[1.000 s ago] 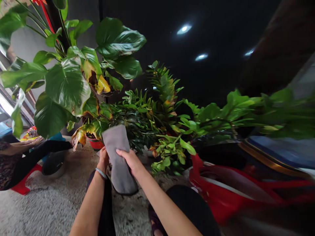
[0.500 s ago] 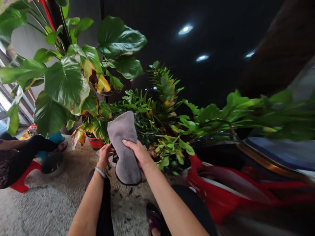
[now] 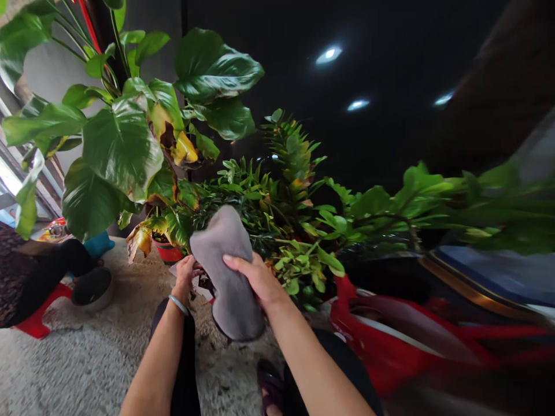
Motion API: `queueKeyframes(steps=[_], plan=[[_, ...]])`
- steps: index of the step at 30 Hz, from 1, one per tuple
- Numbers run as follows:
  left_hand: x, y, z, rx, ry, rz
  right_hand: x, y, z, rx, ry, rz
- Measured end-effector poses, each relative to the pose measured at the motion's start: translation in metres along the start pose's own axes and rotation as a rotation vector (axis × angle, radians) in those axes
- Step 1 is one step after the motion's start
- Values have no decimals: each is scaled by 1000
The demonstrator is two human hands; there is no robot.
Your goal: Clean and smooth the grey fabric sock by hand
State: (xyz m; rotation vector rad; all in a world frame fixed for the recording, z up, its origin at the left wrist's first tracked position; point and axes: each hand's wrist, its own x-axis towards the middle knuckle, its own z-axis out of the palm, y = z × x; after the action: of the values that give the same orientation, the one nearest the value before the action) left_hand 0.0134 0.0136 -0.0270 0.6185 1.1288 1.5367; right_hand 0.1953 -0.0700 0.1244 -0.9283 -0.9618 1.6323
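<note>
In my right hand (image 3: 260,280) is a grey plush pad (image 3: 229,277), insole-shaped, narrow at the waist and with a dark lower edge. My thumb lies across its fuzzy face; the other fingers are hidden behind it. Left of the pad, my left hand (image 3: 186,276) is low with its fingers curled, a bracelet (image 3: 178,304) on the wrist. What those fingers hold, if anything, is hard to make out. A pale thing with some red (image 3: 205,293) shows between the left hand and the pad, partly hidden.
Leafy potted plants (image 3: 124,144) stand ahead, along a dark glossy wall (image 3: 390,63). A red bag (image 3: 385,329) is at my right. At the left a person (image 3: 34,266) sits on a red stool (image 3: 41,315) beside a dark basin (image 3: 92,289).
My right hand has moved slightly right and down with the grey pad, which has tilted. The left hand stays nearly in place. The seated person at the left has shifted.
</note>
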Motion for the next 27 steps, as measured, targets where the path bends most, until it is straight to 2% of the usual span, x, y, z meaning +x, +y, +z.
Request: queueKeyframes(steps=[2,4,7,9,11,13,16,17,19,21,24,26,27], plan=[[-2,0,0,12,-18,-5,19,6,8,46,18,-14],[-2,0,-2,20,-7,-6,26,26,7,28,33,36],[2,-2,-5,22,33,8,5,62,-10,-74,53,138],[6,-4,-7,18,41,2,-18,71,-25,-103,49,198],[8,-6,-7,10,38,-17,-32,60,-39,-90,61,207],[8,-7,-7,6,33,-23,-30,35,-48,-48,109,133],[7,-8,-5,10,35,-19,0,-7,-52,120,256,-62],[6,-7,-5,13,38,-20,13,-15,-53,193,284,-91],[5,-7,-4,20,44,-22,32,-17,-52,315,293,-48],[5,-7,-4,28,48,-19,37,0,-52,368,277,82],[6,-8,-4,39,32,-14,12,43,-55,349,268,259],[8,-9,-4,37,22,-13,-13,65,-58,280,226,290],[8,-10,-4,34,18,-13,-23,68,-59,209,186,246]])
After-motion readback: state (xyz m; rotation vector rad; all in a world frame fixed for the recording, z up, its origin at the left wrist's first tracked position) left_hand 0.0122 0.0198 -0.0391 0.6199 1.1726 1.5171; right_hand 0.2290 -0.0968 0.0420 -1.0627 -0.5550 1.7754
